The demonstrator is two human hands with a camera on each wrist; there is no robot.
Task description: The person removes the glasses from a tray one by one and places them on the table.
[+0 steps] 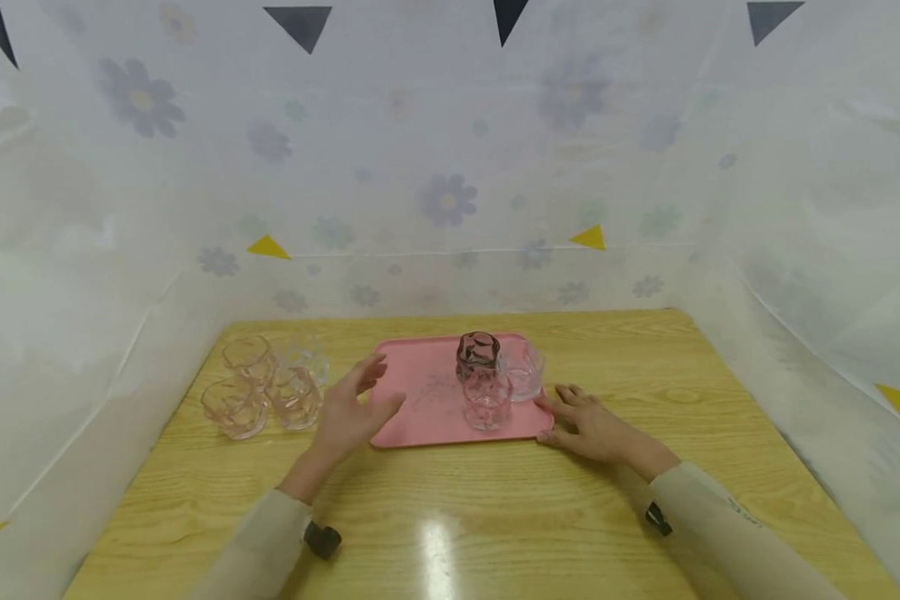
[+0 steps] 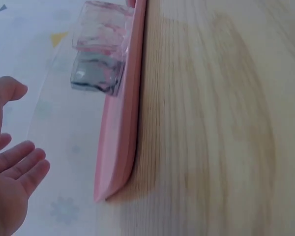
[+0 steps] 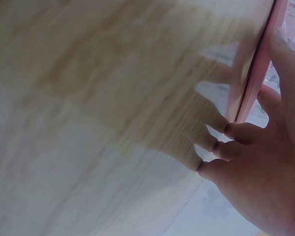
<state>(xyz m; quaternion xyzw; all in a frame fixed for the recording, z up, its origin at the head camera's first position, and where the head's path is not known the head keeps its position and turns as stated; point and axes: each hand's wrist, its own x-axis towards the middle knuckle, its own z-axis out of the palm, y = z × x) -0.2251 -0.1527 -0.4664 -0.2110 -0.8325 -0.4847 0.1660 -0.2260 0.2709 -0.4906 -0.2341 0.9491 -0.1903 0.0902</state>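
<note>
A pink tray [image 1: 420, 408] lies on the table with three glasses at its right side: a dark smoky glass [image 1: 478, 354] at the back, a pink-tinted glass [image 1: 487, 404] in front, and a clear glass [image 1: 527, 371] at the right. My left hand [image 1: 352, 412] is over the tray's left edge, fingers and thumb spread apart, holding nothing. At the tray's right edge rests my right hand [image 1: 588, 425], its thumb and forefinger touching the rim [image 3: 258, 73]. In the right wrist view, its other fingertips touch the table top.
Left of my left hand stand several glasses: pink-tinted ones [image 1: 234, 408] and a clear one [image 1: 306, 358] behind. The wooden table [image 1: 435, 508] meets a white flowered cloth [image 1: 450, 150] at the back, with cloth walls on both sides.
</note>
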